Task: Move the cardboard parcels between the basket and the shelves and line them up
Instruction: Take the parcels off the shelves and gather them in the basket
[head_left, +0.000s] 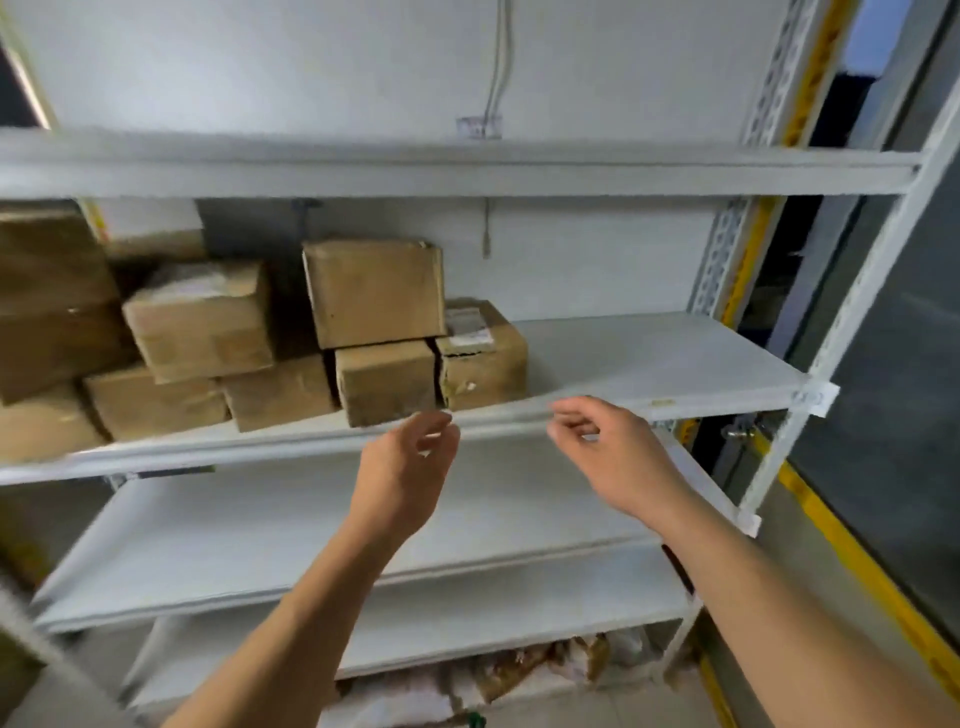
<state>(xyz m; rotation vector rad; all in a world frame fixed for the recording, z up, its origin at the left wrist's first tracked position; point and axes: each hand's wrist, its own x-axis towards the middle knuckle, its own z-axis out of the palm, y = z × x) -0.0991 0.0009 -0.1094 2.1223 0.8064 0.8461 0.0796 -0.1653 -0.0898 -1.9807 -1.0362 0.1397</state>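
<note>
Both hands empty, fingers loosely curled: left hand (410, 457), right hand (597, 441) just below shelf (649, 364) edge. Parcels (374, 332) stacked on shelf's left half. Top box (374, 291) straddled two below; pulling either risked toppling it. Basket unseen.

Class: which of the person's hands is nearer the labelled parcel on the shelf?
Left. The left hand hovers just below the labelled parcel; the right hand is lower and further right.

The single head-worn view looked forward and slightly down from close before the white shelves (675, 364), both forearms reaching in from six o'clock toward twelve.
</note>
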